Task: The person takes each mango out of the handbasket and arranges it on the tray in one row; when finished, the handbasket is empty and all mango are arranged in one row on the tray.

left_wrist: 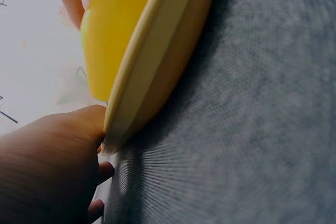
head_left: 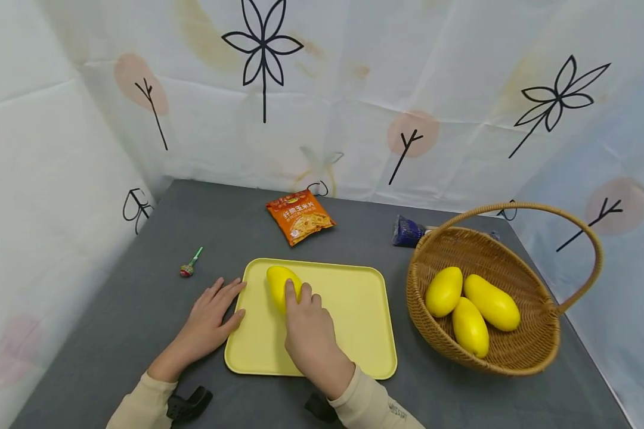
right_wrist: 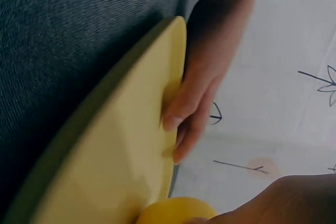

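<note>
On the left part of a pale yellow tray [head_left: 349,322] is a yellow mango [head_left: 280,281], gripped from above by my right hand [head_left: 313,333]. The left wrist view shows the mango [left_wrist: 113,40] close above the tray rim, with fingers over its top. My left hand [head_left: 209,325] rests at the tray's left edge, fingers extended and thumb over the rim. Seen from the right wrist, the left hand's thumb and forefinger [right_wrist: 191,103] touch that rim. Only the mango's upper end [right_wrist: 176,211] appears there, beside the right hand.
A wicker basket [head_left: 542,333] with a tall handle stands right of the tray, holding 3 yellow mangoes [head_left: 469,328]. Behind the tray lies an orange snack bag [head_left: 300,217]. A lollipop [head_left: 188,269] is at the left, and a dark blue packet [head_left: 406,232] lies partly behind the basket.
</note>
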The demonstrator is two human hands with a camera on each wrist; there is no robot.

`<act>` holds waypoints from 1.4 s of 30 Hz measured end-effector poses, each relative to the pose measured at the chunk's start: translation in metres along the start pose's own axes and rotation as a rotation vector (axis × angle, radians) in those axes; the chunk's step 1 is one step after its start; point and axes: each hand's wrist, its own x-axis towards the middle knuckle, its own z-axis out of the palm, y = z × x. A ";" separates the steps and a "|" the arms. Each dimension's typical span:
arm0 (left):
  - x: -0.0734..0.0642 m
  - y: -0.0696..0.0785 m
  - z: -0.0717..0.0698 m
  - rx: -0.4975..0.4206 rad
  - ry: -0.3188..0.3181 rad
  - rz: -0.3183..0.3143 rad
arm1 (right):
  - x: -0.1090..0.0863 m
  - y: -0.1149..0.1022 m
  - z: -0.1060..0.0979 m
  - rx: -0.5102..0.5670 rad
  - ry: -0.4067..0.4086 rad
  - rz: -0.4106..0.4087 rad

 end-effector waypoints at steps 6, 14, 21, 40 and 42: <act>0.000 0.001 0.000 0.003 0.005 -0.002 | 0.005 -0.008 0.007 -0.017 0.043 -0.004; -0.001 0.004 -0.002 0.000 0.011 -0.006 | 0.012 -0.011 0.009 0.196 0.032 -0.027; 0.000 0.003 0.000 0.010 0.006 -0.007 | 0.012 -0.010 0.010 0.356 -0.073 -0.047; -0.001 0.006 -0.001 0.033 0.023 0.007 | 0.015 -0.013 0.016 0.391 -0.076 -0.158; -0.001 0.006 -0.002 0.042 0.028 0.014 | 0.015 -0.013 0.017 0.378 -0.067 -0.157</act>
